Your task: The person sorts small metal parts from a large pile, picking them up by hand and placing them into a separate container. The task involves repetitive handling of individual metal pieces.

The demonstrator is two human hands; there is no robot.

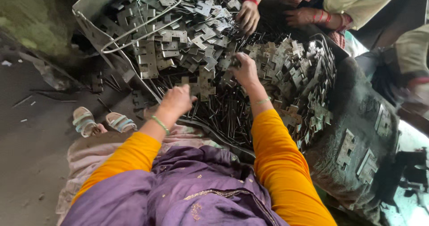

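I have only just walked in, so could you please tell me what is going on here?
A person in orange sleeves sits at a big heap of flat notched metal plates mixed with thin dark metal rods. The right hand is closed around a small piece from the heap; the left hand, curled, hovers over the rods. Across the heap, a co-worker's hand reaches into the plates. A pair of sandals lies on the floor nearby.

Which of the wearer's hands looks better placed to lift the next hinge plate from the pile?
Probably the right hand: it already rests on the hinge plates, fingers curled. The left hand is over the thin rods.
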